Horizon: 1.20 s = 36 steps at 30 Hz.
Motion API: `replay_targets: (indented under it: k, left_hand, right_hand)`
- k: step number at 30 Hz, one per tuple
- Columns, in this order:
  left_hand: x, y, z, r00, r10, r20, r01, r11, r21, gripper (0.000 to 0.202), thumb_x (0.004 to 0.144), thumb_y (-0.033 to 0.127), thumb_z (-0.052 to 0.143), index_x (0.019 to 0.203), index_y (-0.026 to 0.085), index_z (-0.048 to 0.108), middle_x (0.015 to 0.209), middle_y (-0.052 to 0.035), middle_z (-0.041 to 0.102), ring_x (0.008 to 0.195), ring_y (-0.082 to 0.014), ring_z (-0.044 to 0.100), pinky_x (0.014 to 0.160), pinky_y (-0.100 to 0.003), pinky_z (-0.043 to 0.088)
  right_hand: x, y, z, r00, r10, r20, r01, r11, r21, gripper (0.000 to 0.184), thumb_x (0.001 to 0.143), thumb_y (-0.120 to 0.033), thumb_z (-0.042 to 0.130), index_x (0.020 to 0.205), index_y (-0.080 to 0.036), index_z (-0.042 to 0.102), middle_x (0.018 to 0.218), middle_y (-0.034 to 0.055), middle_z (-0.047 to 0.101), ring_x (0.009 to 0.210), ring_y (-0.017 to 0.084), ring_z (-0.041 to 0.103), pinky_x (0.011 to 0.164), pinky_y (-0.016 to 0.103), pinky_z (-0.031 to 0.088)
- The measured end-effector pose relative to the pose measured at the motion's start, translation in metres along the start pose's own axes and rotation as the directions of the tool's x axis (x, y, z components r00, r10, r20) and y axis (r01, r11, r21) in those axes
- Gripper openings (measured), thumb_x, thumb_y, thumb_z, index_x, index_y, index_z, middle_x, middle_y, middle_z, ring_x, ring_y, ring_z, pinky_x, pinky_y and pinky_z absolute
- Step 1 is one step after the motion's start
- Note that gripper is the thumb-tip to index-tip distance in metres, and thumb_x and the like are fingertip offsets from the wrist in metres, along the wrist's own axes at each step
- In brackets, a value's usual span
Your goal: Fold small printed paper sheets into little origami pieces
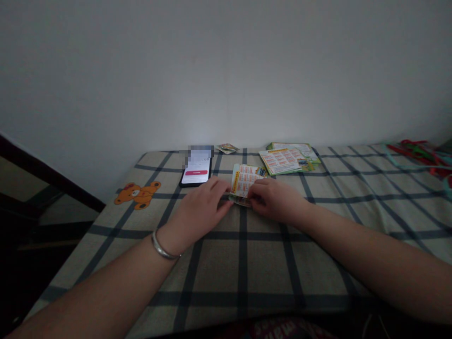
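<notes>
A small printed card (243,181) in orange and green lies on the checked cloth (243,263) between my hands. My left hand (203,209), with a silver bangle at the wrist, rests its fingertips on the card's left edge. My right hand (273,200) has its fingers curled and pinches the card's lower right edge. The card's near part is hidden under my fingers.
A lit phone (196,172) lies just beyond my left hand. A pile of similar printed sheets (287,159) sits at the back right, a small card (227,148) by the wall. Red and green cords (420,153) lie far right. A bear print (137,194) marks the cloth's left edge.
</notes>
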State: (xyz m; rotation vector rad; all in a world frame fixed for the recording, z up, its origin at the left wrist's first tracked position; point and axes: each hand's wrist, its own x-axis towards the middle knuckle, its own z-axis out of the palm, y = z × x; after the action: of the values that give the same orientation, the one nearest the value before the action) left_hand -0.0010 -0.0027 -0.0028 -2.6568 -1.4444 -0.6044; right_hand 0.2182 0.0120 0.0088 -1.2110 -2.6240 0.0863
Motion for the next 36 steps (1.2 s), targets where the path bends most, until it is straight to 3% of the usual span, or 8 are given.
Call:
replay_targets:
  k: [3, 12, 17, 21, 24, 29, 34, 36]
  left_hand:
    - [0.001, 0.002, -0.003, 0.996, 0.059, 0.07, -0.064, 0.995, 0.074, 0.008, 0.091, 0.026, 0.053, 0.092, 0.019, 0.055, 0.097, -0.0038, 0.057, 0.083, -0.0186, 0.057, 0.069, -0.031, 0.047]
    - [0.002, 0.0, -0.002, 0.992, 0.077, 0.097, -0.084, 0.994, 0.071, 0.011, 0.092, 0.024, 0.051, 0.086, 0.019, 0.059, 0.09, -0.003, 0.06, 0.085, -0.0193, 0.058, 0.073, -0.032, 0.046]
    - [0.004, 0.002, 0.0, 0.988, 0.129, 0.086, -0.138, 0.984, 0.109, 0.01, 0.091, 0.024, 0.053, 0.085, 0.018, 0.059, 0.087, -0.0034, 0.061, 0.085, -0.0209, 0.058, 0.072, -0.034, 0.046]
    - [0.004, 0.001, 0.005, 0.998, 0.052, 0.026, -0.053, 0.998, 0.045, 0.006, 0.086, 0.021, 0.061, 0.085, 0.019, 0.055, 0.081, -0.001, 0.059, 0.079, -0.0198, 0.058, 0.068, -0.032, 0.047]
    - [0.003, -0.001, 0.009, 0.988, -0.061, -0.139, 0.055, 0.997, -0.045, 0.027, 0.078, 0.019, 0.069, 0.098, 0.016, 0.051, 0.091, -0.0036, 0.058, 0.08, -0.019, 0.058, 0.066, -0.031, 0.049]
    - [0.002, -0.003, 0.007, 0.961, 0.04, -0.272, -0.059, 0.996, -0.064, 0.07, 0.072, 0.021, 0.078, 0.131, 0.017, 0.042, 0.12, -0.0116, 0.051, 0.107, -0.0245, 0.053, 0.091, -0.041, 0.05]
    - [0.004, -0.004, 0.002, 0.958, 0.216, -0.188, -0.226, 0.974, -0.031, 0.012, 0.087, 0.019, 0.06, 0.098, 0.019, 0.063, 0.107, -0.0061, 0.063, 0.1, -0.0219, 0.057, 0.089, -0.041, 0.05]
    - [0.005, -0.003, 0.0, 0.96, 0.224, -0.166, -0.235, 0.971, -0.045, 0.007, 0.089, 0.018, 0.057, 0.091, 0.017, 0.063, 0.102, -0.0058, 0.065, 0.096, -0.0212, 0.059, 0.088, -0.04, 0.05]
  right_hand:
    - [0.001, 0.001, 0.003, 0.998, 0.054, -0.027, -0.053, 0.998, 0.025, 0.012, 0.085, -0.022, 0.052, 0.082, -0.018, 0.063, 0.087, 0.0054, 0.067, 0.079, 0.016, 0.058, 0.068, 0.026, 0.038]
    - [0.002, 0.01, 0.002, 0.955, 0.262, -0.138, -0.24, 0.958, 0.154, 0.014, 0.085, -0.026, 0.052, 0.076, -0.019, 0.06, 0.072, 0.002, 0.063, 0.062, 0.013, 0.051, 0.057, 0.025, 0.031]
    - [0.0, 0.015, -0.005, 0.938, 0.242, -0.247, -0.211, 0.967, 0.146, 0.011, 0.086, -0.024, 0.052, 0.079, -0.019, 0.059, 0.076, 0.0021, 0.063, 0.066, 0.014, 0.052, 0.06, 0.026, 0.033]
    - [-0.002, 0.016, -0.007, 0.937, 0.179, -0.301, -0.139, 0.979, 0.149, 0.007, 0.085, -0.022, 0.055, 0.08, -0.019, 0.059, 0.075, 0.0012, 0.062, 0.065, 0.013, 0.051, 0.06, 0.025, 0.033]
    - [-0.003, 0.015, -0.005, 0.96, 0.097, -0.264, -0.065, 0.99, 0.127, 0.005, 0.084, -0.02, 0.056, 0.08, -0.018, 0.059, 0.075, 0.0014, 0.061, 0.066, 0.013, 0.051, 0.06, 0.024, 0.033]
    - [-0.002, 0.011, 0.001, 0.978, -0.05, -0.204, 0.064, 0.996, 0.065, 0.011, 0.088, -0.023, 0.055, 0.081, -0.017, 0.061, 0.079, 0.0035, 0.062, 0.07, 0.014, 0.052, 0.061, 0.025, 0.034]
    - [-0.001, 0.01, 0.003, 0.986, -0.083, -0.147, 0.104, 0.984, 0.142, 0.008, 0.085, -0.02, 0.055, 0.085, -0.018, 0.063, 0.081, 0.0029, 0.064, 0.073, 0.014, 0.055, 0.065, 0.024, 0.039]
    - [-0.002, 0.012, 0.0, 0.995, -0.06, -0.076, 0.072, 0.983, 0.171, 0.007, 0.083, -0.019, 0.056, 0.085, -0.018, 0.063, 0.08, 0.0026, 0.064, 0.072, 0.013, 0.056, 0.065, 0.024, 0.04]
